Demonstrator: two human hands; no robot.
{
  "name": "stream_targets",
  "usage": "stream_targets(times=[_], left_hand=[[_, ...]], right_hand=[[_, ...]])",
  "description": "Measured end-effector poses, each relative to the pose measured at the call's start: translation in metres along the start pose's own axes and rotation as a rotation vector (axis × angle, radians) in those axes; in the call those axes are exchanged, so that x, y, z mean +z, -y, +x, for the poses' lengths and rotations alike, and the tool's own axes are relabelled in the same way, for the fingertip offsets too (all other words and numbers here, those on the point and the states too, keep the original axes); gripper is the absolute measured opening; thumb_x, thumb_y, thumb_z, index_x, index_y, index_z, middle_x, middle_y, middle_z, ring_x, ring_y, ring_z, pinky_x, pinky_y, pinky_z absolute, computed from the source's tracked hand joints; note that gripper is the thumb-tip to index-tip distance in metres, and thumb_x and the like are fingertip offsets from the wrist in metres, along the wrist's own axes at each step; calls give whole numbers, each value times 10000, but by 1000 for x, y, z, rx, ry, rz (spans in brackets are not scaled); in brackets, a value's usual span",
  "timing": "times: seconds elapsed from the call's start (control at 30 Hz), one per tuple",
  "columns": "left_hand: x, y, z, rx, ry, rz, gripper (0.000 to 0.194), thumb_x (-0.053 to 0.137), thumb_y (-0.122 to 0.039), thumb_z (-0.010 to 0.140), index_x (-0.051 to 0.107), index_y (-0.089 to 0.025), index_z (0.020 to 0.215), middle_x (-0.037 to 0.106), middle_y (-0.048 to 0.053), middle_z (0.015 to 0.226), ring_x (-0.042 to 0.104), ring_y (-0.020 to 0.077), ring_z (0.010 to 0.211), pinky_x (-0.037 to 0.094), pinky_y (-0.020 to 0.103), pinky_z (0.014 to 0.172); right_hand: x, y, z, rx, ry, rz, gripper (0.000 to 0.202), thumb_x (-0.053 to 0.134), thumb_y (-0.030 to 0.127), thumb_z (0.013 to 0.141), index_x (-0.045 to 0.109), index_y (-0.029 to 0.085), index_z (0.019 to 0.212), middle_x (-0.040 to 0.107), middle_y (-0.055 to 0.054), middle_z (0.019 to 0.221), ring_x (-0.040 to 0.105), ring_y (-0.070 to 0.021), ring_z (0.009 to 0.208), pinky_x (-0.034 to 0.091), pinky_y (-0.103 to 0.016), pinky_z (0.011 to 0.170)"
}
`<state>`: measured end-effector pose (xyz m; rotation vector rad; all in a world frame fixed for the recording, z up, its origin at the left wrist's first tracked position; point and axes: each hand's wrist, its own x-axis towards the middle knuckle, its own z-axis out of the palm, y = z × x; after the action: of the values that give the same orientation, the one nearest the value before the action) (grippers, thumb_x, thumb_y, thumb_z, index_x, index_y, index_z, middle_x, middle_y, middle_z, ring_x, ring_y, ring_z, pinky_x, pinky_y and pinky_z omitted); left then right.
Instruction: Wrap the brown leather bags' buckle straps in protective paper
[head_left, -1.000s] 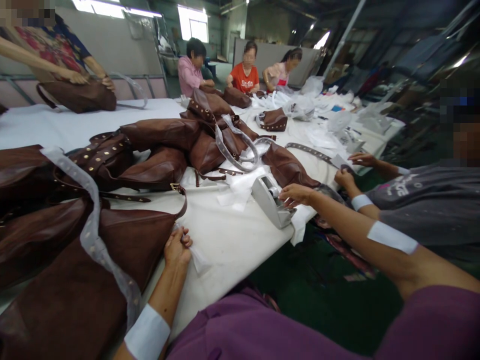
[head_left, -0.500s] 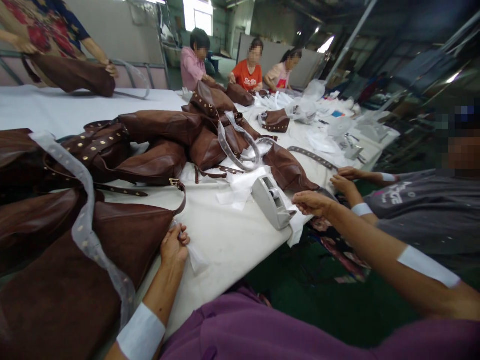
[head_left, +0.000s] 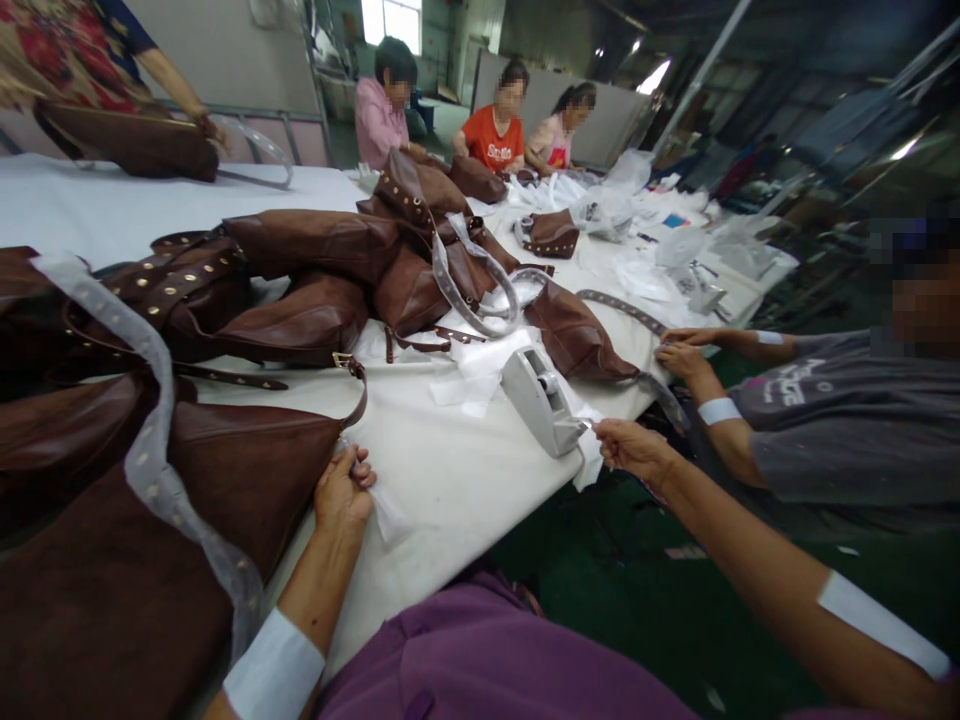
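Note:
My left hand (head_left: 345, 490) is closed around a piece of translucent wrapping (head_left: 390, 515) at the corner of a large brown handbag (head_left: 247, 470), just below its buckled strap (head_left: 360, 395). The wrapping's loose end hangs out under the fingers. My right hand (head_left: 634, 447) pinches the end of a short strip of clear tape (head_left: 587, 424) at the front of a grey tape dispenser (head_left: 536, 400). Across the brown handbag lies a studded strap in translucent wrapping (head_left: 161, 460).
Several brown bags (head_left: 307, 245) are heaped on the white-covered table (head_left: 442, 480). At right a co-worker in a grey shirt (head_left: 840, 410) handles a wrapped strap (head_left: 664, 395). More people (head_left: 491, 135) work at the far side, near loose plastic (head_left: 615, 210).
My right hand has moved slightly right and down, to the dispenser's front, and a strip of tape now shows between them. My left hand keeps its grip at the bag's corner.

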<state>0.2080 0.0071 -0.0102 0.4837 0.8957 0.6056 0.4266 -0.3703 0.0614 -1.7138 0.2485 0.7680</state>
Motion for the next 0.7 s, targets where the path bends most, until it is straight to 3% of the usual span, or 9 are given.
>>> stream_targets(times=[0.17,0.23,0.33,0.4,0.47,0.57,0.7], left_hand=[[0,1,-1,0,-4,0,111,596,-57,690,517,-130,716,555,-9,604,388,38,387,231,137,343],[0,1,0,1,2,3,120,602,-57,685,515,-133,717,558,-9,606,391,39,389,234,138,345],[-2,2,4,18,16,-5,155,633,-67,663,506,-140,712,561,-12,608,390,35,390,234,136,351],[-4,3,4,27,14,-17,194,671,-89,637,498,-144,706,564,-14,612,392,31,393,231,133,355],[-4,4,1,25,-9,-21,243,712,-120,608,489,-149,703,562,-17,609,394,30,393,221,132,357],[-2,2,-5,21,-45,-33,283,735,-168,593,477,-157,707,548,-24,608,393,31,390,210,139,362],[0,-1,-7,9,-65,-47,290,729,-203,587,481,-157,731,537,-26,643,398,25,402,194,149,378]], right_hand=[[4,-5,9,-77,-37,-131,265,651,360,678,446,193,662,389,68,479,368,-64,401,301,-194,408],[2,-7,9,-181,-97,-345,288,590,413,711,418,196,634,390,56,495,366,-72,424,297,-206,434],[-3,-22,-2,-321,-193,-706,300,597,355,668,388,187,533,388,34,490,374,-86,470,267,-222,468],[-3,-41,-17,-332,-158,-835,305,624,301,609,377,182,475,370,33,471,361,-92,481,235,-234,477],[7,-58,-34,-317,-23,-905,304,591,341,649,385,184,490,367,35,474,362,-101,488,236,-239,484],[45,-62,-51,-292,285,-833,285,519,427,766,480,180,630,434,29,551,418,-115,525,295,-236,496],[141,-25,-53,-354,585,-687,234,534,401,793,563,171,757,482,21,603,456,-115,553,348,-242,532]])
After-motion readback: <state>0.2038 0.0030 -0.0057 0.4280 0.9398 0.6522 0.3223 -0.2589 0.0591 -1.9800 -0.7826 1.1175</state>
